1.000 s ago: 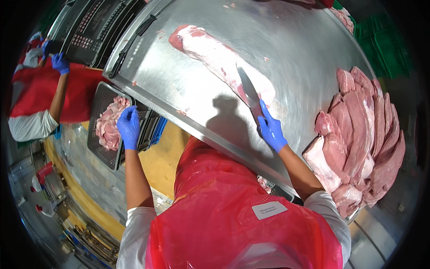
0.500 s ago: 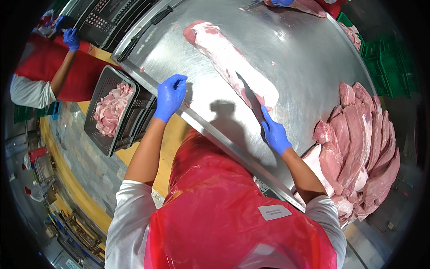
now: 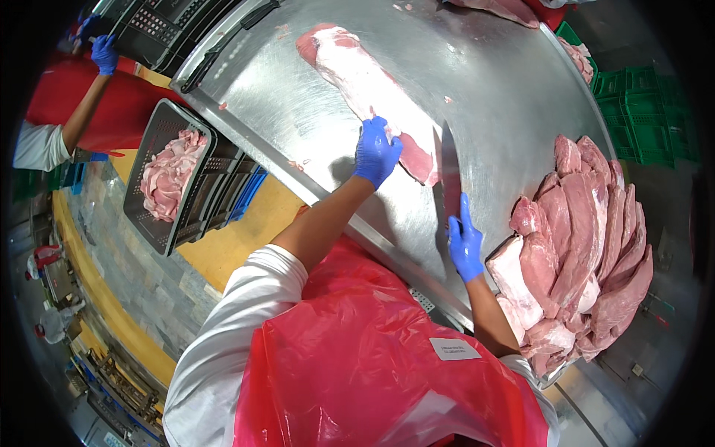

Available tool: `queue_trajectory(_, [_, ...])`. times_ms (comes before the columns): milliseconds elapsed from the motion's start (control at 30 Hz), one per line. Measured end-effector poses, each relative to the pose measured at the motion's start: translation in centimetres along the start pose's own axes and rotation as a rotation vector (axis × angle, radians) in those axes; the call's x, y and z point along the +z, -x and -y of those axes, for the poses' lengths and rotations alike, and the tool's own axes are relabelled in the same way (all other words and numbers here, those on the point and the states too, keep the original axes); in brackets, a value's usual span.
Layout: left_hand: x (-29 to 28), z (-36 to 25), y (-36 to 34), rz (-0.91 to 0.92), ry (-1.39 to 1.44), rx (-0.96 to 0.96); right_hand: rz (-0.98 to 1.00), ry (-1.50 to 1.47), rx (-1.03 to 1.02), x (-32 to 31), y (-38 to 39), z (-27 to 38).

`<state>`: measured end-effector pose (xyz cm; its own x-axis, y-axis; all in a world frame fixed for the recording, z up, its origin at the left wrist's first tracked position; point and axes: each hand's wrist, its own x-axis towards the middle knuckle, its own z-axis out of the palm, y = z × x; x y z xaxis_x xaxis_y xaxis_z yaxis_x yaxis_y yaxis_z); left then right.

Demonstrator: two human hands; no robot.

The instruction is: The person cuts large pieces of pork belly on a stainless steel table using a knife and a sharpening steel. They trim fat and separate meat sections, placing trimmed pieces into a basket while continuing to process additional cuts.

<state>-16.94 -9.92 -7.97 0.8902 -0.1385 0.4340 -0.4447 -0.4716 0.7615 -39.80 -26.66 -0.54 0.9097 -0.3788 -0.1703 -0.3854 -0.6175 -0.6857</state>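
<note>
A long pork loin (image 3: 372, 82), with a white fat layer over pink meat, lies slantwise on the steel table. My blue-gloved left hand (image 3: 377, 153) is at the left edge of its near part, fingers curled in against the meat. A strip of darker pink lean (image 3: 417, 159) shows at the near end, just right of that hand. In my blue-gloved right hand (image 3: 465, 246) is a long-bladed knife (image 3: 450, 160), its blade pointing away from me beside the loin's right edge. The handle is mostly hidden in my fingers.
Several pink loins are piled (image 3: 581, 246) at the table's right. Left of the steel table (image 3: 499, 89), a grey crate (image 3: 138, 197) holds meat trimmings (image 3: 175, 175). A dark-handled tool (image 3: 249, 18) lies along the far-left rim. Green crates (image 3: 633, 112) stand far right; a co-worker's gloved hand (image 3: 104, 56) is far left.
My left hand has moved right from the table's near edge onto the loin. My right hand has drawn the knife off the loin's top to its right side, turning the blade more upright.
</note>
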Motion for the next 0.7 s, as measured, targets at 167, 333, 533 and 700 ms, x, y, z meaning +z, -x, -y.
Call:
queue_trajectory(167, [1.0, 0.7, -0.7, -0.050, 0.123, -0.139, -0.026, -0.092, -0.027, 4.4, -5.3, 4.1])
queue_trajectory(333, [0.5, 3.2, 0.8, -0.035, 0.031, -0.239, 0.039, -0.008, -0.092, 6.3, -9.9, 8.2])
queue_trajectory(533, [-1.6, 0.4, -0.2, 0.083, 0.188, -0.531, -0.031, 0.045, -0.358, 7.6, -11.9, 6.9])
queue_trajectory(700, [-1.1, 1.6, 0.0, 0.086, 0.223, -0.606, 0.316, 0.248, -0.055, 4.6, -7.5, 6.2])
